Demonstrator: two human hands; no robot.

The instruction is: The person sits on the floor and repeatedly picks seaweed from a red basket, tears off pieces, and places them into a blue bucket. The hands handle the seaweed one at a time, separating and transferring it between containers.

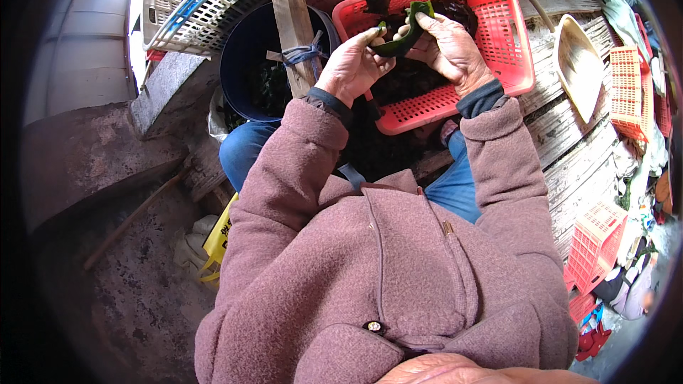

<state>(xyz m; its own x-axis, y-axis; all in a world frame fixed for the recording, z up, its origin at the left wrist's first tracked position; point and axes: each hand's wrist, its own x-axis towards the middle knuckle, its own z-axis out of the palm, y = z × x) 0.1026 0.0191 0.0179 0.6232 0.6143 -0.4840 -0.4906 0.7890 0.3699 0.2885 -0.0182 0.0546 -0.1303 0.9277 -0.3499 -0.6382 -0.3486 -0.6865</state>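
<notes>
A curved strip of dark green seaweed [406, 42] is stretched between my two hands above a red plastic basket [520, 72]. My left hand [356, 61] pinches one end between thumb and fingers. The other end is in my right hand [445, 45], its thumb on the strip. Dark seaweed [408, 77] lies in the basket beneath, and a piece of it hangs over the far rim. Left of the basket stands a dark blue tub [227, 72] with seaweed inside. A wooden board [292, 21] crosses its top, with a blue cloth strip [304, 55] tied around it.
A white perforated crate [213, 10] is at the upper left. A wooden scoop [579, 66] rests on the planks to the right, near stacked red crates [595, 245]. Another person [635, 288] is at the far lower right. A wooden stick [136, 216] leans at the left.
</notes>
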